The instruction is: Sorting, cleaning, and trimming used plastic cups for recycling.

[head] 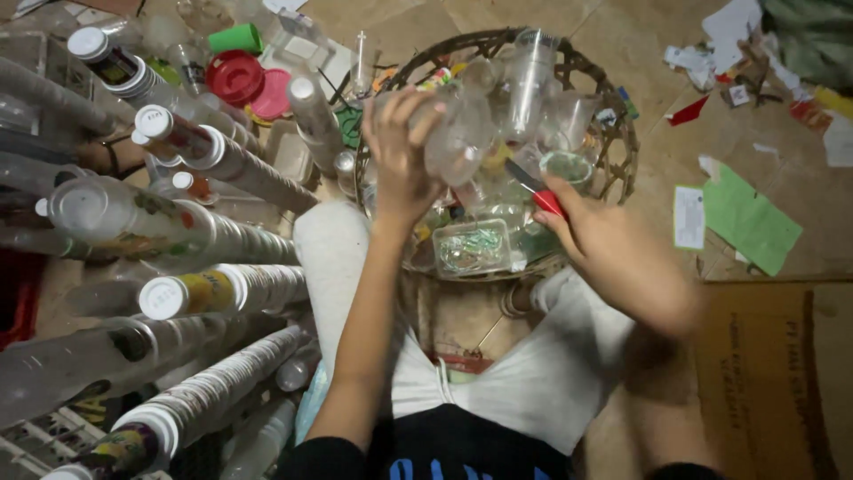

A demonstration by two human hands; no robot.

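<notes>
The left hand (400,151) is gripping a clear crumpled plastic cup (458,138) over the round woven basket (613,169), fingers (418,107) wrapped tight around it, while the right hand (613,249) is closing on a red-handled cutter (538,194) whose blade is pointing at the cup. The blade could be slipping off the slick plastic toward the holding fingers. Long stacks of nested white-rimmed cups (213,240) are crowding the left side, loose clear cups (533,71) are filling the basket, and paper scraps (746,218) are littering the floor

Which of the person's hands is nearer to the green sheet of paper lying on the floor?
Right. The right hand, holding a red-handled blade, is just beside the green paper; the left hand grips a clear bottle farther away.
</notes>
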